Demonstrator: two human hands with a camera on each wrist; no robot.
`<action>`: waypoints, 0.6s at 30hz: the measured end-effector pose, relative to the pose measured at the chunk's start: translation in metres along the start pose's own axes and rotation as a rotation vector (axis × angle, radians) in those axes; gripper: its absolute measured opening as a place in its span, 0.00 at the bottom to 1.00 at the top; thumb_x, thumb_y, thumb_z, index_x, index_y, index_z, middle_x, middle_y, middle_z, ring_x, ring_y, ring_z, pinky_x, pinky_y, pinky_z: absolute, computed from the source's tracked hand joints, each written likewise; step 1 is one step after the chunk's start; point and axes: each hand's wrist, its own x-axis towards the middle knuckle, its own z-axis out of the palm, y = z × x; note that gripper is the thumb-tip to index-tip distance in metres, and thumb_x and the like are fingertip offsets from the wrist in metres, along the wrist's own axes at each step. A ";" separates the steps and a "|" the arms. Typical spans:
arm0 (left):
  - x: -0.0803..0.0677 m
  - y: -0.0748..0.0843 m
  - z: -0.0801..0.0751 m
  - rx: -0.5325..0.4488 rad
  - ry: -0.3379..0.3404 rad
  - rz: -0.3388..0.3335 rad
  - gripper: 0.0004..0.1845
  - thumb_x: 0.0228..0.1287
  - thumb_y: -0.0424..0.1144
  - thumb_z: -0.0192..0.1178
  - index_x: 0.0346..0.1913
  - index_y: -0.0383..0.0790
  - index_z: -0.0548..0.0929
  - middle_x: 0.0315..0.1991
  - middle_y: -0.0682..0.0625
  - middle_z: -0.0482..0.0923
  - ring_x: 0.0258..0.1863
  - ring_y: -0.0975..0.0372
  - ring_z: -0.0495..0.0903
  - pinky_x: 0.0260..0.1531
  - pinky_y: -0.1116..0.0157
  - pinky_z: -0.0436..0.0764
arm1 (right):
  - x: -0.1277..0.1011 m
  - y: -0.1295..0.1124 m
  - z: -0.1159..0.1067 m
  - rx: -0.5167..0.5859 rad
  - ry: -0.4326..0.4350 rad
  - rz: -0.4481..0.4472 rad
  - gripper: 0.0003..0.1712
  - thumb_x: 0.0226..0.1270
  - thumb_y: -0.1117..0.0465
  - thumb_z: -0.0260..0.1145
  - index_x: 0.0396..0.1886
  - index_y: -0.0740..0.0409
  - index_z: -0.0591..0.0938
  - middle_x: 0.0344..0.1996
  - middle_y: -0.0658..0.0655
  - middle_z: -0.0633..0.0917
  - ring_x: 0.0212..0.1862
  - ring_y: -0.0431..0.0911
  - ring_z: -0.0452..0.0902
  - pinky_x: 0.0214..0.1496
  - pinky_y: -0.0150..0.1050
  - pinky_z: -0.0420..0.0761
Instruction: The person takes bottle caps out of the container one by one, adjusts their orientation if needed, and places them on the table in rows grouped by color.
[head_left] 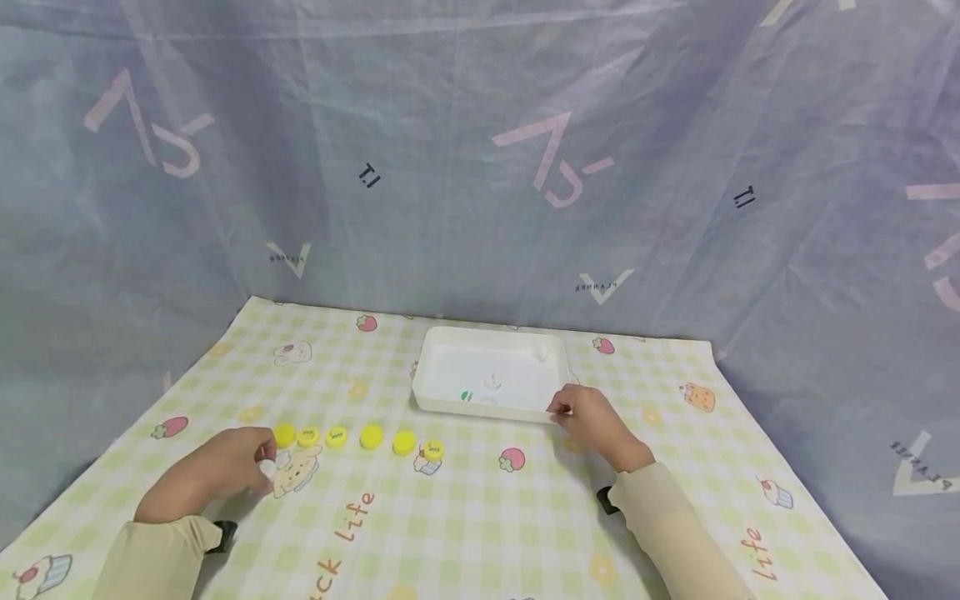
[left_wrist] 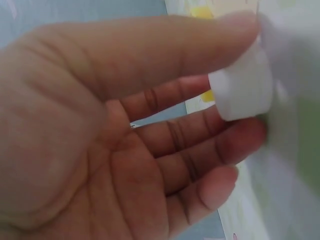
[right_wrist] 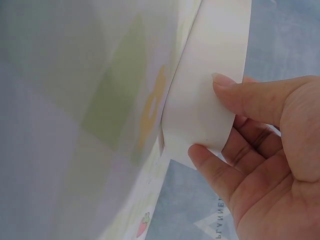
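Left hand (head_left: 213,475) low on the tabletop (head_left: 480,533), at about 8 o'clock from the white tray (head_left: 491,407). Its thumb and fingers (left_wrist: 200,150) pinch a white cap (left_wrist: 242,92); in the head view that cap (head_left: 266,468) sits at the left end of a row of yellow caps (head_left: 371,436), just beside the first one. Right hand (head_left: 592,421) at the tray's near right corner, 4 o'clock of the tray; thumb and fingers (right_wrist: 215,165) clasp the tray wall (right_wrist: 200,125).

Tray holds a few small pale pieces, too faint to name.

Judgement: step in hand looks like handling the white cap at the row's end while the tray is steadied. Next move would call for a firm pinch, a clean lift or set-down without nudging the neighbouring yellow cap.
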 end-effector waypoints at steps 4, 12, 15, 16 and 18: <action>0.001 0.002 -0.005 -0.015 -0.010 0.003 0.19 0.44 0.34 0.77 0.36 0.40 0.76 0.35 0.46 0.75 0.32 0.54 0.71 0.32 0.57 0.73 | 0.001 0.001 -0.002 -0.005 0.004 -0.005 0.07 0.59 0.71 0.72 0.29 0.55 0.88 0.27 0.46 0.82 0.34 0.40 0.80 0.41 0.39 0.81; 0.000 -0.004 -0.017 -0.039 -0.042 0.007 0.24 0.46 0.41 0.79 0.42 0.38 0.77 0.38 0.45 0.78 0.33 0.55 0.75 0.32 0.57 0.75 | 0.003 0.002 0.001 -0.003 0.017 -0.007 0.07 0.58 0.71 0.73 0.28 0.54 0.88 0.27 0.44 0.82 0.34 0.40 0.80 0.41 0.38 0.81; -0.003 -0.005 -0.022 -0.042 -0.052 0.014 0.27 0.48 0.44 0.78 0.45 0.35 0.77 0.38 0.44 0.77 0.33 0.55 0.75 0.32 0.56 0.75 | 0.002 0.003 0.003 -0.003 0.017 -0.013 0.07 0.58 0.71 0.73 0.28 0.53 0.88 0.26 0.44 0.81 0.34 0.39 0.80 0.40 0.37 0.81; -0.004 -0.005 -0.025 -0.022 -0.055 0.014 0.28 0.48 0.45 0.78 0.46 0.34 0.77 0.38 0.43 0.78 0.33 0.54 0.75 0.32 0.56 0.75 | 0.001 0.002 0.003 -0.002 0.018 -0.016 0.08 0.58 0.71 0.74 0.28 0.53 0.88 0.26 0.44 0.81 0.34 0.39 0.80 0.40 0.37 0.81; -0.007 -0.003 -0.032 0.019 -0.049 0.011 0.31 0.49 0.48 0.77 0.49 0.32 0.77 0.42 0.40 0.78 0.35 0.54 0.76 0.33 0.55 0.76 | 0.001 0.002 0.003 0.005 0.020 -0.025 0.08 0.57 0.71 0.73 0.27 0.53 0.88 0.26 0.45 0.82 0.33 0.40 0.80 0.39 0.37 0.81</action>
